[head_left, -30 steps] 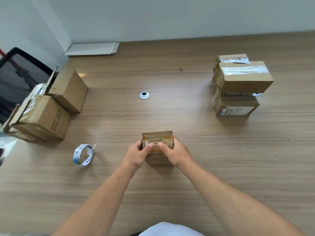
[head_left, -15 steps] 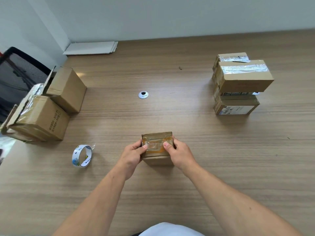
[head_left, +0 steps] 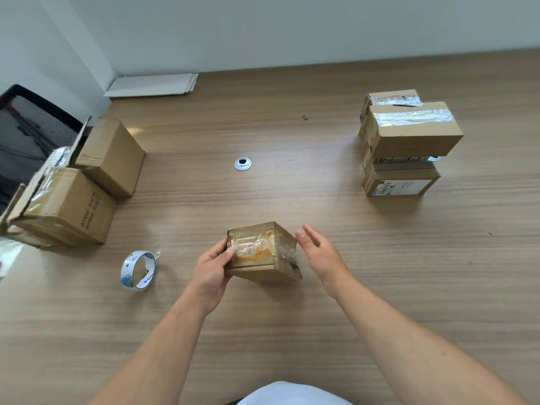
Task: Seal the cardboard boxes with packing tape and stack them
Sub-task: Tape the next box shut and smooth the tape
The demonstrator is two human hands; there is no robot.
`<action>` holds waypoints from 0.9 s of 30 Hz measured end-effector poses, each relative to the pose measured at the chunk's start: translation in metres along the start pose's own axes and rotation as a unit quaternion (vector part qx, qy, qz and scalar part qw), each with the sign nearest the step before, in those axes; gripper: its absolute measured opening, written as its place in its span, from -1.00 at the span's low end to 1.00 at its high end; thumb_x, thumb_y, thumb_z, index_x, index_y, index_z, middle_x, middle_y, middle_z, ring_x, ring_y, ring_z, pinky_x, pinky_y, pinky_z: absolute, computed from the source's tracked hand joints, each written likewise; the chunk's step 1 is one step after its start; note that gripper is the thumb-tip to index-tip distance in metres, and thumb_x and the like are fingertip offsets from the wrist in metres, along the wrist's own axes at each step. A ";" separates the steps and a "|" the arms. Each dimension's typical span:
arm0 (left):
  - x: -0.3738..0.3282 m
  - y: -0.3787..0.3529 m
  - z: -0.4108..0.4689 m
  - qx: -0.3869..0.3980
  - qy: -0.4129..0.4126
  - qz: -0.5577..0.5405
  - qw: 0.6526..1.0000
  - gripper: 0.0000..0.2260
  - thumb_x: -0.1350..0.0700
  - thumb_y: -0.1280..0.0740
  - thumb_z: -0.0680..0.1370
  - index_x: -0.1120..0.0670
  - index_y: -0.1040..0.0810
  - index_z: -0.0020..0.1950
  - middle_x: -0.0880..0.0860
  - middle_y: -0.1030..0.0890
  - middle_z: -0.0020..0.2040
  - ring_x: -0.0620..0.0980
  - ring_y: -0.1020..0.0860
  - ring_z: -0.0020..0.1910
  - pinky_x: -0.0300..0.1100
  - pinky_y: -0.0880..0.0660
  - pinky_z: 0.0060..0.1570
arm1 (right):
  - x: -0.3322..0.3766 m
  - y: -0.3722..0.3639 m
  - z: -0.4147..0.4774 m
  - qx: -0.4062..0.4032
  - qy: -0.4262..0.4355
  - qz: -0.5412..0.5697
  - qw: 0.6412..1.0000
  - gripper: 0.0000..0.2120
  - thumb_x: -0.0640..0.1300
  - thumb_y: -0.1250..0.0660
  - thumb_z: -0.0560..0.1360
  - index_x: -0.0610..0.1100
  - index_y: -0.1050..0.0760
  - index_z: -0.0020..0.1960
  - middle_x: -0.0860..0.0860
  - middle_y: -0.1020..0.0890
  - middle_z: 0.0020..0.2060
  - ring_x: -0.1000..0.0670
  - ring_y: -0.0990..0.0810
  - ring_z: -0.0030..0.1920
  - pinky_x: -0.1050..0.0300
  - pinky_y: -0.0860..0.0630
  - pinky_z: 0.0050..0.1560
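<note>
Tape roll [head_left: 138, 270] left of small box [head_left: 263, 252], box stack [head_left: 406, 144] far right

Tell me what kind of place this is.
Probably an office or meeting room used for packing: a wood-grain table with a cable grommet, a mesh chair, and stacked taped boxes.

Wide lane of wood-grain tabletop [head_left: 336, 206] between the small taped brown cardboard box [head_left: 263, 252] and the stack of sealed brown cardboard boxes [head_left: 409, 135], well apart on the right. The right hand [head_left: 321, 255], fingers straight, sits in that lane just beside the box; the left hand [head_left: 210, 270] grips the box's other side. Tighter on the left: a roll of clear packing tape [head_left: 137, 270] stands on edge nearby, and two open-flapped brown cartons [head_left: 87, 185] crowd the table's edge. A round silver grommet [head_left: 242, 164] lies flush beyond.
</note>
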State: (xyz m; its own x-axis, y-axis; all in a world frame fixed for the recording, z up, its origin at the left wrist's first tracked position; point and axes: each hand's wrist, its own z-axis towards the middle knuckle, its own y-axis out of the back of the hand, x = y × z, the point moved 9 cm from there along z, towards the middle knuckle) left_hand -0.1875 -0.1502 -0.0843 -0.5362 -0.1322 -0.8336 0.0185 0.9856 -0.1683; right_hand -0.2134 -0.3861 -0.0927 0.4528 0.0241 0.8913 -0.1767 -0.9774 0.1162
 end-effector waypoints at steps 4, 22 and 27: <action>0.016 0.004 -0.001 -0.017 0.052 -0.102 0.993 -0.71 0.30 -0.14 0.67 0.13 -0.61 0.24 0.09 -0.72 0.01 -0.04 -0.67 -0.13 -0.23 -0.59 -0.20 | -0.022 0.012 0.003 -0.040 -0.058 0.037 0.997 -0.39 0.21 -0.29 0.60 -0.02 -0.33 0.56 0.03 -0.40 0.51 0.00 -0.34 0.50 0.01 -0.23 0.54; 0.031 -0.001 -0.006 -0.116 -0.012 0.173 0.978 -0.52 -0.36 -0.30 0.53 0.07 -0.63 -0.04 -0.01 -0.66 -0.21 0.04 -0.59 -0.19 0.10 -0.58 -0.01 | -0.018 -0.019 -0.008 -0.075 -0.039 -0.209 0.974 -0.25 0.40 -0.36 0.43 -0.12 -0.38 0.36 -0.08 -0.55 0.23 -0.15 -0.52 0.27 0.01 -0.47 0.22; 0.022 -0.019 -0.013 -0.155 -0.083 0.336 0.925 -0.47 -0.38 -0.30 0.45 -0.01 -0.51 0.20 -0.02 -0.65 0.07 0.04 -0.60 0.11 -0.02 -0.51 0.14 | -0.009 -0.024 -0.021 -0.133 -0.035 -0.258 0.956 -0.24 0.44 -0.37 0.39 -0.10 -0.34 0.30 -0.09 -0.52 0.21 -0.17 -0.51 0.27 -0.05 -0.48 0.14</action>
State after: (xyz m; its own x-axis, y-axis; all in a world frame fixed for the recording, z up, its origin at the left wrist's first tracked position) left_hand -0.2108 -0.1709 -0.0930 -0.3536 0.5333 -0.7685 0.0435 0.8300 0.5560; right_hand -0.2315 -0.3587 -0.0938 0.5962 0.4658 0.6539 -0.1257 -0.7503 0.6490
